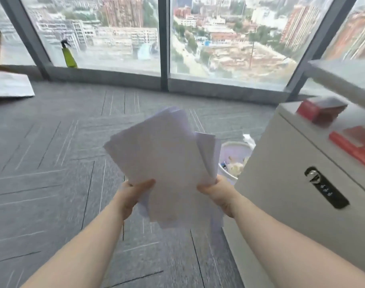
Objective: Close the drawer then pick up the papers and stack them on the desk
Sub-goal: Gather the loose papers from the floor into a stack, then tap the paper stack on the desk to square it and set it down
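Observation:
A loose bundle of white papers (167, 161) is held up in front of me over the grey carpet, its sheets uneven and fanned at the top. My left hand (133, 194) grips the bundle's lower left edge, thumb on the front. My right hand (216, 190) grips the lower right edge. To the right stands a white drawer cabinet (281, 183) with a black combination lock (324, 188); its front looks flush. The pale desk edge (343, 77) shows above it at the upper right.
Red boxes (320, 110) lie on top of the cabinet. A waste bin (233, 156) with rubbish stands between the cabinet and the papers. A green spray bottle (68, 55) stands on the window sill. White sheeting (9, 86) and a cardboard box lie far left.

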